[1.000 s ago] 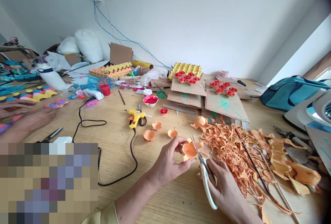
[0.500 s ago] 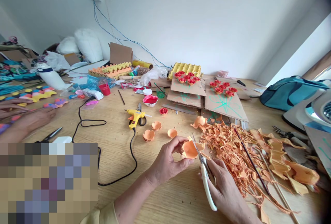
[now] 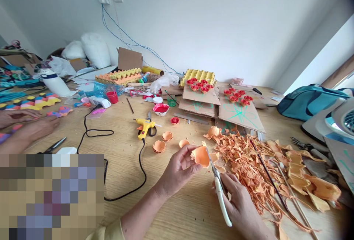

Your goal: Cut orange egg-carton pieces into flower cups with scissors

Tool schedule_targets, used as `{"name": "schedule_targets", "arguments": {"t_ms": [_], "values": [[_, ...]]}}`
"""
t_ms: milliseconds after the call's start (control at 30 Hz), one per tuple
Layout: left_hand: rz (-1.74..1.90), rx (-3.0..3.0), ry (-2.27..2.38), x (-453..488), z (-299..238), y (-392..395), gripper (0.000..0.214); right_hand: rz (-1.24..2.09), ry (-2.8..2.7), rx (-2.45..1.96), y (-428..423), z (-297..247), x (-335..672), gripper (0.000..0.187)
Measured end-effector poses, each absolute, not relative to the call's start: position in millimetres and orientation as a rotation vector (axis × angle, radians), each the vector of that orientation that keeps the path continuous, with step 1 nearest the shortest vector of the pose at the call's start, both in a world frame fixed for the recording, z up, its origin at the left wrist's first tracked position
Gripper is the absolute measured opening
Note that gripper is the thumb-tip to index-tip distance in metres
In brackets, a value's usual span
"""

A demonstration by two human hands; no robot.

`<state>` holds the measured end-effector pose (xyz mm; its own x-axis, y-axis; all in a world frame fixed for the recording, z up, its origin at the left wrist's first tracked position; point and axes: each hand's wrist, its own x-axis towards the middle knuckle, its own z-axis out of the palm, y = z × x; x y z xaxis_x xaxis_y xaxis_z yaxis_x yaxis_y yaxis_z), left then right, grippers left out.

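My left hand [image 3: 177,170] pinches an orange egg-carton cup [image 3: 201,156] with a ragged rim, held above the table. White-handled scissors [image 3: 221,199] are gripped in my right hand [image 3: 238,199], their blades at the cup's right edge, where a strip of orange carton sticks out. Just beyond my left hand lies a trimmed orange cup [image 3: 184,143], partly covered by my fingers. Two more small stacks of petal-edged cups, a nearer stack [image 3: 159,146] and a farther stack [image 3: 167,136], sit to the left.
Orange carton scraps [image 3: 243,166] heap on the right. A yellow glue gun [image 3: 145,127], a bowl of red paint [image 3: 160,109] and a red flower [image 3: 175,120] lie ahead. Red flowers stand on cardboard [image 3: 240,116]. At far left are a co-worker's hands [image 3: 38,127].
The cup in my left hand has turned and shifted slightly left, covering more of the trimmed cup behind. The scissors stay at its right edge.
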<state>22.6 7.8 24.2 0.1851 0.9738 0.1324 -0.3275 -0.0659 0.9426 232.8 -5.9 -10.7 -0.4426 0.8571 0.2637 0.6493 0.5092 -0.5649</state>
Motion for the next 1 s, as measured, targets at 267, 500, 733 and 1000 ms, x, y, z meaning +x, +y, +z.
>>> {"name": "schedule_targets", "arguments": {"t_ms": [267,500,733,1000], "values": [[1.261,1.101,0.775,20.9,23.8,5.9,0.049,0.696,-2.226,-1.247,-5.6,-9.8,233.5,0.028],[1.269,1.14,0.695,21.2,18.7,7.8,0.043,0.824,-2.255,-1.253,-8.0,-2.8,232.4,0.028],[1.281,1.215,0.706,23.5,22.0,4.3,0.035,0.727,-2.237,-1.243,-8.7,-8.0,237.5,0.027],[1.273,1.261,0.747,24.5,21.0,4.9,0.04,0.664,-2.248,-1.127,-11.2,-1.2,234.9,0.032]]}}
